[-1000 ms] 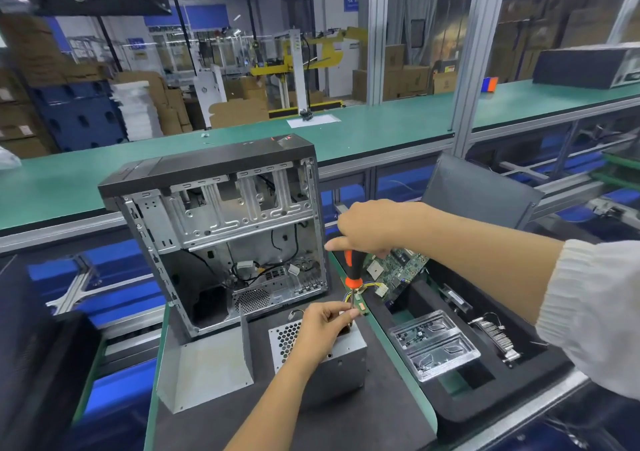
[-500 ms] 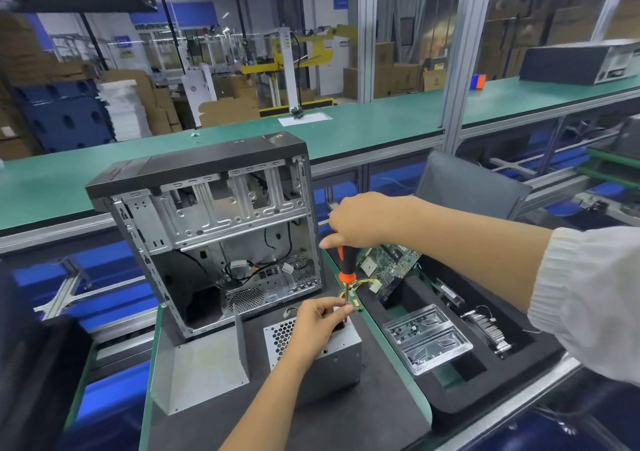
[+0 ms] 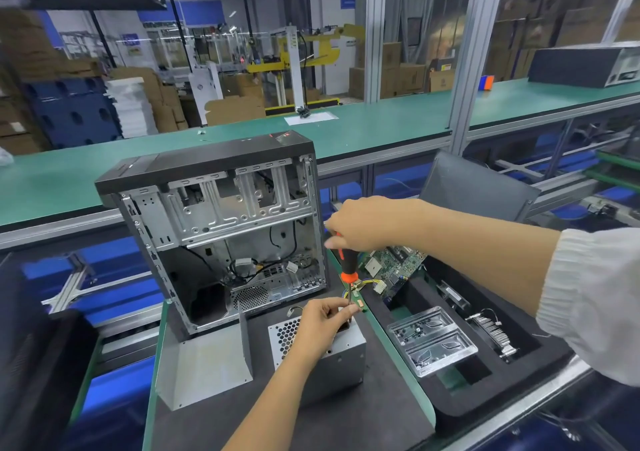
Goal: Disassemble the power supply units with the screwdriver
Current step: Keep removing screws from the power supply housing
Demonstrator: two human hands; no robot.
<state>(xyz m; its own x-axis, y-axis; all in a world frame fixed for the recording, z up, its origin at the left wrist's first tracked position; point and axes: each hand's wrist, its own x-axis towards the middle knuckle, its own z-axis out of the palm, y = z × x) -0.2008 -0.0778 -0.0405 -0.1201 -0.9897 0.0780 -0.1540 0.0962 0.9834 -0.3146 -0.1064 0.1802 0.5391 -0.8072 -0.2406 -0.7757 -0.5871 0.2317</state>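
the power supply unit (image 3: 322, 353), a grey metal box with a honeycomb vent on its top, was seen lying on the dark mat (image 3: 346, 423), just in front of the open computer case (image 3: 221, 232). the case was stood upright on the same mat with its side panel off, so that its bare metal bays and loose black cables were exposed. a bent grey metal panel (image 3: 204, 364) was propped directly left of the power supply unit, touching the lower front of the case.

the left hand (image 3: 322, 322) was rested on top of the power supply unit at its far right corner, with thumb and forefinger pinched around the thin shaft of the screwdriver (image 3: 348, 263) near its tip. the right hand (image 3: 363, 223) was held above the power supply unit, its fingers curled around the top of the black and orange handle, so that the tool was kept nearly upright. a bundle of yellow and black wires (image 3: 367, 282) was seen just behind the tip.

to the right of the power supply unit, a black foam tray (image 3: 519, 374) was laid out, in which a green circuit board (image 3: 394, 267), a clear plastic tray (image 3: 433, 343) and a finned heatsink (image 3: 491, 332) were held in separate recesses.
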